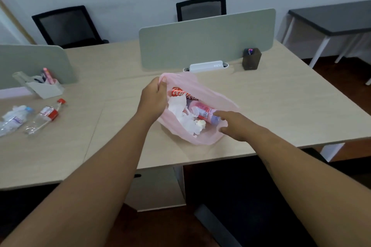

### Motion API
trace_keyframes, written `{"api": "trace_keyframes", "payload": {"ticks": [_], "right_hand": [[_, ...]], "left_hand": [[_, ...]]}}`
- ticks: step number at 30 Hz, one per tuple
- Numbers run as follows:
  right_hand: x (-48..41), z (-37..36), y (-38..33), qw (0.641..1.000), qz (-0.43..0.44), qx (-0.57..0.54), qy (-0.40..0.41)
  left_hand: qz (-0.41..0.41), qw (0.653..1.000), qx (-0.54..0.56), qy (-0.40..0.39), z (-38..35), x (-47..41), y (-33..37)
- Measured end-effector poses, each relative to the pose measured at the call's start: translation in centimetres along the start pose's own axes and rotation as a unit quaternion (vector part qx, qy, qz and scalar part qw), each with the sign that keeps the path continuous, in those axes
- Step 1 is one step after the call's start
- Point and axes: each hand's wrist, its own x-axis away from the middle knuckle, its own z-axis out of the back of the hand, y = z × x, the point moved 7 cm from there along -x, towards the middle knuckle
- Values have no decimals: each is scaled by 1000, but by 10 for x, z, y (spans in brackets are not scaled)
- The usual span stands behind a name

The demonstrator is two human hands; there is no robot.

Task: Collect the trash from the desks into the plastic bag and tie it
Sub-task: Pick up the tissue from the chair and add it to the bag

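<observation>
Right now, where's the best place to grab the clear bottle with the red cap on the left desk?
Probably mid-body, from above. The bottle lies on its side on the desk, cap pointing away, with its long sides showing. A crumpled bottle lies close to its left.

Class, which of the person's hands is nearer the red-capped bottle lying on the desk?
Left. The left hand grips the bag's rim, closer to the red-capped bottle; the right hand is farther right.
</observation>
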Motion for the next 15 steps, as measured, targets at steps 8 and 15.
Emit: {"api": "trace_keyframes", "payload": {"ticks": [8, 15], "right_hand": [[-8, 30, 10, 965, -66, 43, 251], [-31, 4, 16, 975, -130, 25, 180]], "left_hand": [[2, 999, -17, 28, 7, 3, -6], [-8, 999, -16, 48, 24, -9, -27]]}}
